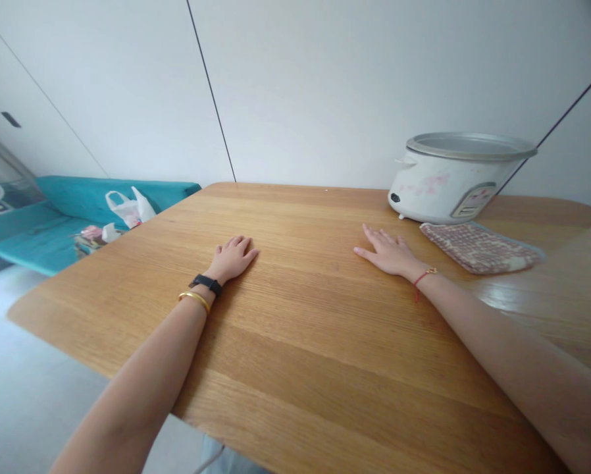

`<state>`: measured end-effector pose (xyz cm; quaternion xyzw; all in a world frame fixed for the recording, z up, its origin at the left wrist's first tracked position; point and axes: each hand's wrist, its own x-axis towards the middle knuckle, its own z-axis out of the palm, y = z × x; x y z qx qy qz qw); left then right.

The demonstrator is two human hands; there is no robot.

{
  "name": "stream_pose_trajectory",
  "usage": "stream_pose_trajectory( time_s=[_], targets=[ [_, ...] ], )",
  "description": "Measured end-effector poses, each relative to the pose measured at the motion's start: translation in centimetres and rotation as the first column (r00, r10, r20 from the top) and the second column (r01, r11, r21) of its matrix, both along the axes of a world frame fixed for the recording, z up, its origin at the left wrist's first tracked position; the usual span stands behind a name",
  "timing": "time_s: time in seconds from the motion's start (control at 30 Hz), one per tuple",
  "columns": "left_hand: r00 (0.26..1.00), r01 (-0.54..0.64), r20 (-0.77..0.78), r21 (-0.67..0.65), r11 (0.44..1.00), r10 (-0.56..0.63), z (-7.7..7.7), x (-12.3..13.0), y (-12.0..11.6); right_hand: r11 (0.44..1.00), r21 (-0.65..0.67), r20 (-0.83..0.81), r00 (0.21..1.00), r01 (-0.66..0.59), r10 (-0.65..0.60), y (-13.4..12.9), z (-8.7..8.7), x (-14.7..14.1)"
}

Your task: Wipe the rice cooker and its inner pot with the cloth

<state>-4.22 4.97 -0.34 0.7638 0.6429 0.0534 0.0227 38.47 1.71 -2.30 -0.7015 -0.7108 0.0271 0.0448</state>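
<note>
Ok so on my end the left hand (232,259) is lying flat on the wooden table (300,217), holding nothing, well apart from the right hand (387,253), also flat and empty, just beside a quilted pot holder (480,247) near the far right edge, with a white rice cooker (453,179) behind it.
</note>
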Motion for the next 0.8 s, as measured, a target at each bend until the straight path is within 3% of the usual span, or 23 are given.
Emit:
stream_pose_trajectory(
  time_s=[0.23,0.8],
  targets=[
    [0.998,-0.033,0.051,0.013,0.999,0.032,-0.36,-0.12,0.32,0.999,-0.036,0.042,0.999,-0.019,0.021,0.38,-0.16,0.32],
    [1.000,0.012,0.011,0.012,1.000,-0.012,0.11,-0.01,-0.05,1.000,-0.016,0.001,1.000,-0.005,0.005,-0.05,0.14,-0.01]
  ],
)
